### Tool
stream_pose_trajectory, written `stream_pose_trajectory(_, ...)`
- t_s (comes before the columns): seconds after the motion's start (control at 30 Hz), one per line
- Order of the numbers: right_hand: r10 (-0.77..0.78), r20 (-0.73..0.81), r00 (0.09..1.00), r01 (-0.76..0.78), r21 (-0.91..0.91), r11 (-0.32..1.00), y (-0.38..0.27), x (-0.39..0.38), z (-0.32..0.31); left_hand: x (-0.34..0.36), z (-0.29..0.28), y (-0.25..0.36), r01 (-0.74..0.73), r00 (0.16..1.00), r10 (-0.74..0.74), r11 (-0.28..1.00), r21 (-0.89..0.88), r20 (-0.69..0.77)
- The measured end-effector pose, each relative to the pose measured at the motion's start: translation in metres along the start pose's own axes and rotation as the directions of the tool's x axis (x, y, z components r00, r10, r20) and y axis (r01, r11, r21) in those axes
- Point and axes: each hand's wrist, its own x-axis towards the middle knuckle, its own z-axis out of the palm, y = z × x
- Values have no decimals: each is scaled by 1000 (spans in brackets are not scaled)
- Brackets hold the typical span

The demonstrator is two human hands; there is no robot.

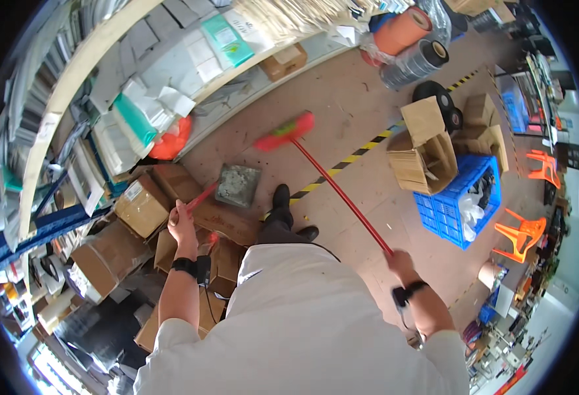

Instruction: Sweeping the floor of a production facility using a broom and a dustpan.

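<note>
My right hand (402,264) is wrapped round the upper end of a long red broom (344,195). Its pink and green head (285,131) rests on the brown floor, slightly blurred, ahead of my feet. With my left hand (181,222) I grip the red handle of a dustpan (238,185). The grey, squarish pan lies left of my shoes and holds pale dust and bits of debris. A gap of floor separates the broom head from the pan. Both of my wrists wear dark bands with small devices attached.
Shelves stacked with papers (223,85) curve along the left and far side. Cardboard boxes (143,205) crowd my left. On the right stand an open carton (423,160), a blue crate (459,204) and orange stools (522,232). Yellow-black tape (355,155) crosses the floor; wrapped rolls (414,64) lie beyond.
</note>
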Motion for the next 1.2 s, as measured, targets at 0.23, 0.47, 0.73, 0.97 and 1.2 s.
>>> stream_pose_trajectory(0.23,-602,-204,772,584,-148,798,-218,116,-1,-50,-39,13,26,989,-40,995,-100,-143)
stream_pose_trajectory(0.47,-498,-57,865,477,-215,852,-91,97,37,-104,-64,18,-49,973,11,986,-157,-231)
stream_pose_trajectory(0.73,149,-8,989,-146,-262,954,250,-114,82,-80,-50,13,-35,951,-38,972,-232,-307)
stream_pose_trajectory(0.97,44,-150,988,-97,-361,928,288,-195,53,-50,-47,13,-25,966,-31,976,-215,-255)
stream_pose_trajectory(1.2,65,183,981,-56,-57,997,102,-93,95,-47,-41,4,13,991,-38,981,-192,-129)
